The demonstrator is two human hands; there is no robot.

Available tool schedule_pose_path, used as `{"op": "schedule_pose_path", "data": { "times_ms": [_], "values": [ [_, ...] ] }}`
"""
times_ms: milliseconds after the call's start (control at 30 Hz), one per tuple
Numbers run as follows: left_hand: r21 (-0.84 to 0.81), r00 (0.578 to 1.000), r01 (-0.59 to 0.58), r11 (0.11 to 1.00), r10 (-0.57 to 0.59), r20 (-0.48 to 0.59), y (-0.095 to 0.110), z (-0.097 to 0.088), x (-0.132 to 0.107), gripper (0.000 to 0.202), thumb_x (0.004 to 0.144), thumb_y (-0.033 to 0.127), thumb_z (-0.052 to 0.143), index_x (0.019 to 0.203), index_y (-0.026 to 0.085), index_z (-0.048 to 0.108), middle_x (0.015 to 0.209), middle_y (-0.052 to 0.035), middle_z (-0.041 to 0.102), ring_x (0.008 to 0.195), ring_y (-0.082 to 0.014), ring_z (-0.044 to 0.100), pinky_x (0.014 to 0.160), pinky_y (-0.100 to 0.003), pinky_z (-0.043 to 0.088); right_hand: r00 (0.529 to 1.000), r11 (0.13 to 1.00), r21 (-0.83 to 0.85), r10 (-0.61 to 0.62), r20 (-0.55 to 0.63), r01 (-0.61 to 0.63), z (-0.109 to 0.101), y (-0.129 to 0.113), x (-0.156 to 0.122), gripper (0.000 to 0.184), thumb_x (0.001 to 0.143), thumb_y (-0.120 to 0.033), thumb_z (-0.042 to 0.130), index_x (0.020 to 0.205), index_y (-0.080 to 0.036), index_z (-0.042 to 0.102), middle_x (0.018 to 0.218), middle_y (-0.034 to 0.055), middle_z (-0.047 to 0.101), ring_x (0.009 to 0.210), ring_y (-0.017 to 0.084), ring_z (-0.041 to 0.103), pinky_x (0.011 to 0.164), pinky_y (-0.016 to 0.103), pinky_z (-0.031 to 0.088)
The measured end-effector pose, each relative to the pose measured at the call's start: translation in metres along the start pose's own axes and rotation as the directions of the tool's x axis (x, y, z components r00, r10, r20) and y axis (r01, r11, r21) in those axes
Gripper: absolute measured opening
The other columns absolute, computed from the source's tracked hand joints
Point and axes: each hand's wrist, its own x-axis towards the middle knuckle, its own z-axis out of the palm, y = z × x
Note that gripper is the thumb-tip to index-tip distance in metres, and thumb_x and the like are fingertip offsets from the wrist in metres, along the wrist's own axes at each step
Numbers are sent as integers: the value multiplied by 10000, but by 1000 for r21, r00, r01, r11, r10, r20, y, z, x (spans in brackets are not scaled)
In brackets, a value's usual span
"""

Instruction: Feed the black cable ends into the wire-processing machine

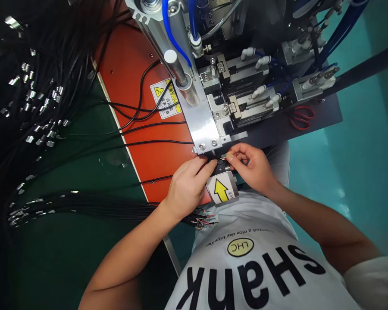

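Note:
My left hand (188,186) is closed at the front of a metal machine head (200,125), its thumb and fingertips pressed close to a small black fixture (220,167). A black cable (161,178) runs from the left into this hand. Thumb and forefinger of my right hand (250,167) pinch the thin coloured wires (224,157) at the cable's end, just right of my left thumb. The wire tips are partly hidden by my fingers. A white plate with a yellow arrow (221,190) sits just below both hands.
Bundled black cables (110,206) with silver ends lie on the green table (84,254); more cables are heaped at upper left. An orange base plate (148,155) carries a warning label (165,99). Pneumatic cylinders (255,103) and red-handled scissors (302,117) are to the right.

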Motion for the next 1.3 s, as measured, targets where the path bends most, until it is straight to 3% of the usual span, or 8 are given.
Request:
{"op": "schedule_pose_path", "data": {
  "times_ms": [133,267,567,733,867,1100,1200,1300],
  "values": [
    [12,1000,-1,1000,1,-4,1,1,1,330,965,122,397,1196,141,632,1041,-141,645,958,-204,621,792,-326,541,1000,992,-125,-15,-6,14,-1,-4,0,40,875,-231,599,857,-200,618,772,6,676,667,145,639,657,293,475],
    [25,1000,-10,1000,11,-10,1,1,2,320,965,122,405,1200,145,621,1048,-133,642,949,-195,619,792,-315,538,1000,990,-140,-10,-1,10,-1,-3,1,46,876,-237,602,851,-202,619,752,12,678,664,155,642,665,302,486],
    [17,1000,-12,1000,13,-15,0,2,-1,321,972,134,396,1207,149,614,1045,-133,641,950,-197,626,785,-323,551,998,993,105,46,46,-50,-7,3,4,188,864,-374,666,887,-187,656,739,19,667,628,150,633,602,293,511],
    [15,999,-21,1000,22,-34,0,3,-1,310,967,127,405,1191,127,619,1056,-144,644,963,-204,627,805,-332,554,999,997,81,-13,-32,16,-2,-3,4,192,827,-372,709,825,-185,666,703,5,636,621,133,575,592,282,479],
    [0,999,-25,1000,25,-34,0,3,-1,307,964,124,412,1192,116,617,1050,-144,646,953,-207,626,796,-334,555,999,992,126,11,-41,-6,4,1,5,185,829,-359,703,810,-187,637,679,-12,598,595,118,544,558,268,465],
    [-2,1000,-16,1000,16,-14,-2,4,-2,326,973,133,396,1225,138,604,1072,-142,645,963,-204,628,806,-343,557,985,956,244,142,93,-161,2,4,9,192,851,-360,674,842,-179,608,645,-35,568,507,94,529,498,252,441],
    [4,1000,-27,1000,27,-17,-1,3,0,314,972,134,401,1209,122,607,1054,-143,646,951,-208,629,796,-338,560,997,978,193,76,29,-81,0,2,2,175,875,-363,650,893,-190,633,691,-24,584,525,96,531,519,261,447],
    [0,1000,-25,1000,25,-14,0,2,0,314,974,137,399,1209,122,607,1057,-140,645,954,-206,628,799,-333,560,987,993,19,-110,-115,113,0,0,-8,122,850,-322,688,901,-214,660,816,4,618,618,114,558,597,282,474]
  ]
}}
